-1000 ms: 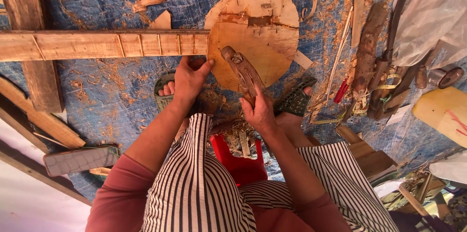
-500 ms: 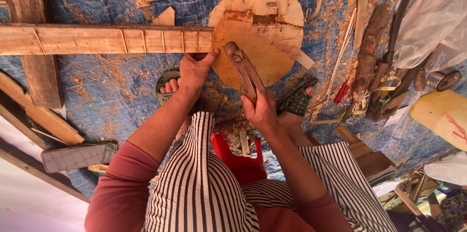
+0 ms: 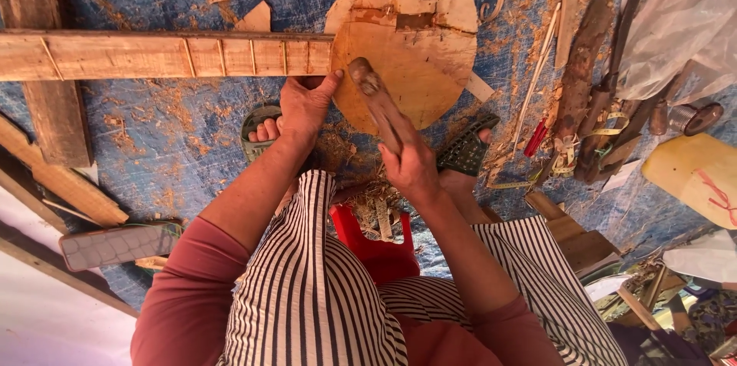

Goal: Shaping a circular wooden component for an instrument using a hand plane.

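Note:
My left hand [image 3: 305, 103] rests against the near end of a long wooden plank [image 3: 165, 55] marked with several pencil lines, where it lies on a round wooden chopping block [image 3: 411, 44]. My right hand [image 3: 411, 163] is closed on the handle of a worn wooden-handled tool [image 3: 374, 97] that points up over the block's near edge. Its working end sits close to the plank's end.
Wood chips cover the blue tarp [image 3: 153, 136]. My sandalled feet [image 3: 261, 130] flank a red stool [image 3: 368, 239]. Planks [image 3: 46, 105] lie at left, a phone [image 3: 115, 245] near left. Sticks, tools and a measuring tape [image 3: 583, 105] crowd the right, beside a yellow board [image 3: 691, 174].
The tool in my right hand has lifted slightly and my left hand has slid up to the plank's end; the view has shifted a little.

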